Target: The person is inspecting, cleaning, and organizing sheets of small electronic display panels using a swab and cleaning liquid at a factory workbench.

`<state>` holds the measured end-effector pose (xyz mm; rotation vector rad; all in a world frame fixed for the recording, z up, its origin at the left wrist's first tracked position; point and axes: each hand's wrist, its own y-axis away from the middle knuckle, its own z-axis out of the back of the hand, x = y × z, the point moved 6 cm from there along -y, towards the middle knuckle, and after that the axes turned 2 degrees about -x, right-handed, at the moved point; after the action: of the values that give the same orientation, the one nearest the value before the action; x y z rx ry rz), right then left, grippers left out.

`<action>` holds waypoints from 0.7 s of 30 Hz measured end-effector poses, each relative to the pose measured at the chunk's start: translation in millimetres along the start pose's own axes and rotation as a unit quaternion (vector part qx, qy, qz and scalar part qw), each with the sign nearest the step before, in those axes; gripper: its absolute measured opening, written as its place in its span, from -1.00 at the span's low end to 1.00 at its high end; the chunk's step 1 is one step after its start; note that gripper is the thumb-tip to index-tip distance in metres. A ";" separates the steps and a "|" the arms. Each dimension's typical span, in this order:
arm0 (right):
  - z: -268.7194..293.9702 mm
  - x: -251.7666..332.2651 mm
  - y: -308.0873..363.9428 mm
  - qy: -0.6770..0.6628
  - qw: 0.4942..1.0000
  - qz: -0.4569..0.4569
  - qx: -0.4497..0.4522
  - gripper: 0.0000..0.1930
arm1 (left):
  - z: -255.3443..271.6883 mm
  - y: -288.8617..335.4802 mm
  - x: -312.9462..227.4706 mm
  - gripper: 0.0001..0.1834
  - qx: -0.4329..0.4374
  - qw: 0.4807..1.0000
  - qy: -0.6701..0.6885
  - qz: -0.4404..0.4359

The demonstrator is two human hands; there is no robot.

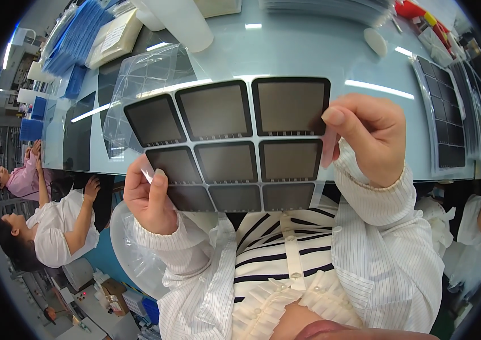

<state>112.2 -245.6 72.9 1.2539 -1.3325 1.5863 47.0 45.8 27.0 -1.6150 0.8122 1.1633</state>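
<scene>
Panel sheet (pixel 227 161), raised in both hands over the desk's (pixel 297 42) near edge.
Head view: left fingers (pixel 160 180) grasp its left side low down, right fingers (pixel 335 117) pinch its right edge; it looks light, thin, fairly stiff, its dark faces probably easily smudged, so hold by the clear margins.

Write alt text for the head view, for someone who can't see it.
A left hand and right hand hold a nine-panel sheet, dark rectangles three by three, by its left and right edges. Beyond, a glossy pale table bears clear plastic and, at right, another dark-panelled sheet.
</scene>
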 end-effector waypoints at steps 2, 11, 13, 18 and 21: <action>-0.7 3.6 -4.8 -0.001 1.000 0.011 -0.016 -0.78 | -9.4 -3.4 -5.0 -0.67 0.015 1.000 -0.004 -0.002; 2.2 3.9 -33.3 -0.014 1.000 0.010 -0.021 -0.78 | -18.6 -21.7 -12.6 -0.66 -0.006 1.000 0.006 0.010; -1.3 2.2 -38.0 0.002 1.000 -0.002 -0.006 -0.72 | -14.8 -22.1 -11.0 -0.65 -0.017 1.000 0.000 0.015; -0.6 -17.4 -33.3 0.001 0.998 -0.024 0.063 -0.61 | -19.3 -20.0 -2.3 -0.66 -0.028 0.999 0.022 0.030; 3.5 -33.1 -29.2 -0.050 0.990 -0.046 0.126 -0.62 | -27.1 -22.1 6.5 -0.68 -0.015 0.997 0.038 0.060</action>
<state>149.6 -240.3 49.7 1.5421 -1.1425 1.6840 77.2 27.5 30.3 -1.6627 0.9558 1.2097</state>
